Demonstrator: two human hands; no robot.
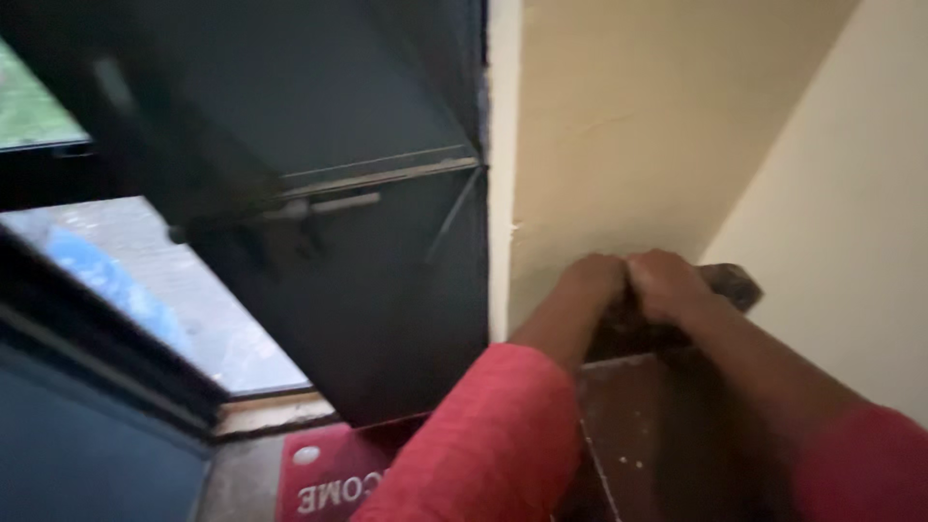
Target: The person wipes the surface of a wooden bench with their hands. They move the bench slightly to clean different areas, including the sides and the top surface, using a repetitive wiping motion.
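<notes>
Both my hands are pressed together low in the corner of a cream wall [619,145]. My left hand [592,277] and my right hand [667,283] are closed side by side on a dark brown object [732,282]. Its end sticks out to the right of my right hand; its shape is too dark and blurred to name. Both forearms wear red sleeves [493,435].
A dark metal door [387,290] with a sliding bolt [329,205] stands open just left of the wall edge. Bright outdoor ground [164,290] shows through the opening. A red doormat [319,478] with white lettering lies on the dark floor [628,435] below.
</notes>
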